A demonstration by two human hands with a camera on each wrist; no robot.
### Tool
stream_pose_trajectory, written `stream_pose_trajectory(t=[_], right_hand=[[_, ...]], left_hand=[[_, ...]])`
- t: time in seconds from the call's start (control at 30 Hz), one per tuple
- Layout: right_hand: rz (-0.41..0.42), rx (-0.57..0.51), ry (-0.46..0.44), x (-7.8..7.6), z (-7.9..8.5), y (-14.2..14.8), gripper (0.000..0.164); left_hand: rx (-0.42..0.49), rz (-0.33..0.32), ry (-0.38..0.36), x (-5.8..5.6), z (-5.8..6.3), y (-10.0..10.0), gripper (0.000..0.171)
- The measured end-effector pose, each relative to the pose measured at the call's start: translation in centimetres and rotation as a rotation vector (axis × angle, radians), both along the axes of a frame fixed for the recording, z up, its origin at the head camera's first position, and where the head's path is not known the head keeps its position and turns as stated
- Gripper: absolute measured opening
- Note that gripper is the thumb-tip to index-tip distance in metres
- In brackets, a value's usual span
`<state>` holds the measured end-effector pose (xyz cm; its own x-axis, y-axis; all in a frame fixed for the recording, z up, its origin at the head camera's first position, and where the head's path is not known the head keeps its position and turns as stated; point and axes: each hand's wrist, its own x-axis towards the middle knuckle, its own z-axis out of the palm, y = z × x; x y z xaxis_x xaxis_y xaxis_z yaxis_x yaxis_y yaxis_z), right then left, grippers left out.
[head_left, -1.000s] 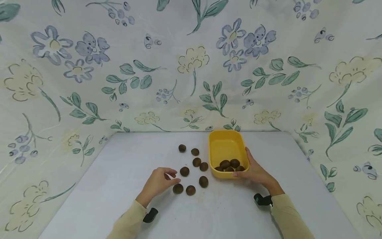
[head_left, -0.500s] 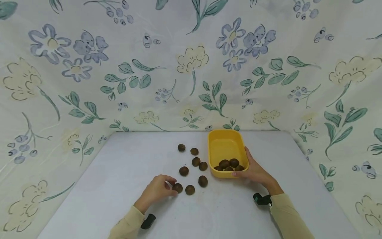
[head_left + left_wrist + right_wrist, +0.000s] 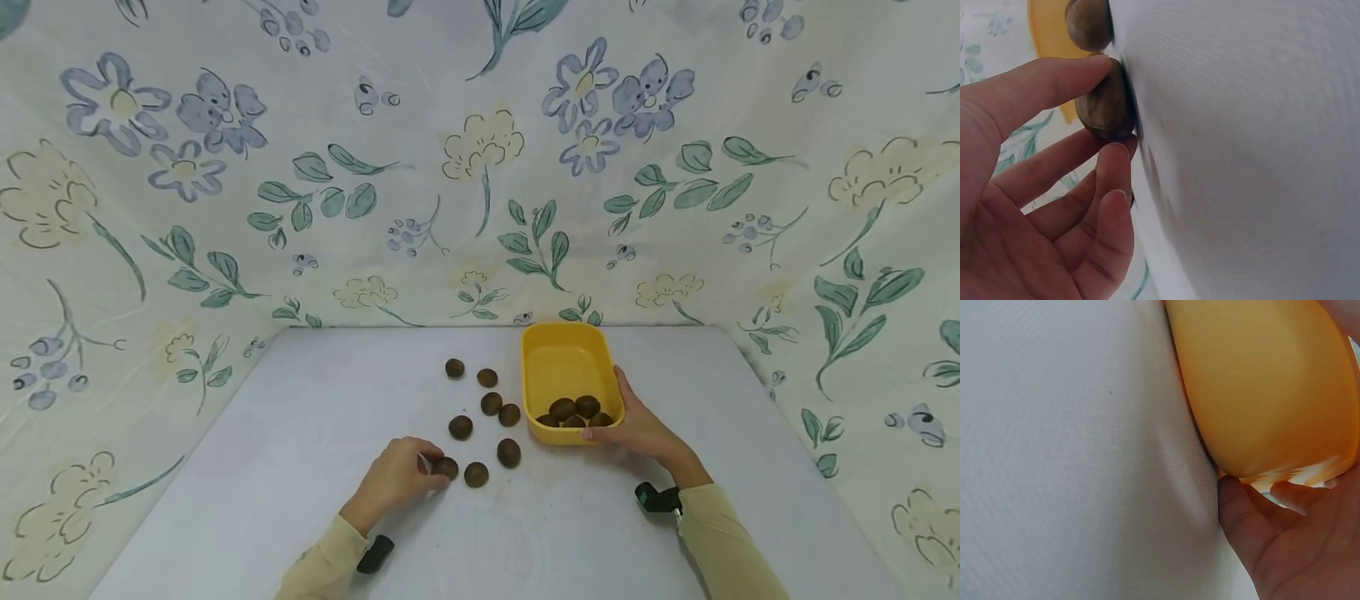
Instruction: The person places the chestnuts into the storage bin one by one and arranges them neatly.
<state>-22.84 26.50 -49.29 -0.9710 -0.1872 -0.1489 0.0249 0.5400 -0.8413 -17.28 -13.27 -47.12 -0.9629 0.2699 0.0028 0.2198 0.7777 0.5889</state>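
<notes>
In the head view, my left hand (image 3: 399, 479) has its thumb and fingers around a small brown roundish thing (image 3: 446, 468) on the white table. The left wrist view shows this brown thing (image 3: 1107, 106) between thumb and fingertips, low against the tabletop. Its exact kind cannot be told. My right hand (image 3: 641, 429) holds a yellow plastic box (image 3: 567, 329) by its near right corner. Several like brown things (image 3: 587, 407) lie at the near end inside the box. In the right wrist view, fingers touch the outside of the yellow box (image 3: 1260, 394).
More brown round things lie scattered left of the box, among them one beside my left hand (image 3: 476, 475), one nearer the box (image 3: 508, 452) and one farther back (image 3: 454, 367). A flowered cloth (image 3: 480, 192) hangs behind the white table (image 3: 337, 375).
My left hand has come down and slightly toward me, and its thumb and fingers have closed around the nearest brown round thing. The right hand and yellow box stay in place.
</notes>
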Motion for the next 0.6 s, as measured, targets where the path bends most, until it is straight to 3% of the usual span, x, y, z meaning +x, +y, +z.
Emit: stream_pose_trajectory(t=[0.6], right_hand=[[-0.001,-0.004,-0.008,0.1,0.4,-0.1,0.142]], left_hand=[[0.152,0.032,0.038,-1.4,1.3,0.0,0.028]])
